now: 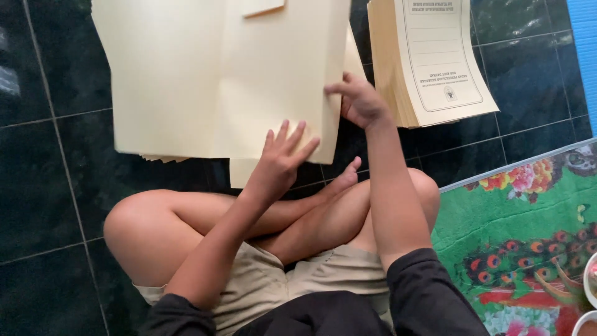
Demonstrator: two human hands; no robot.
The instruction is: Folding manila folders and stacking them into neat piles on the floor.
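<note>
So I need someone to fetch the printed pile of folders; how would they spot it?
On the dark tiled floor, look past the right hand, toward the green floral mat. The stack of cream folders sits there; unlike the blank open folder beside it, its top sheet bears a printed frame.

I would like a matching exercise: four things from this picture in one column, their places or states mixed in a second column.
1. left hand
2. right hand
3. stack of printed folders
4. patterned mat

a. lies on the floor at the right
b. flat on the blank cream folder
c. grips that folder's right edge
d. upper right, on dark tiles

Pairs: 1-b, 2-c, 3-d, 4-a
</note>
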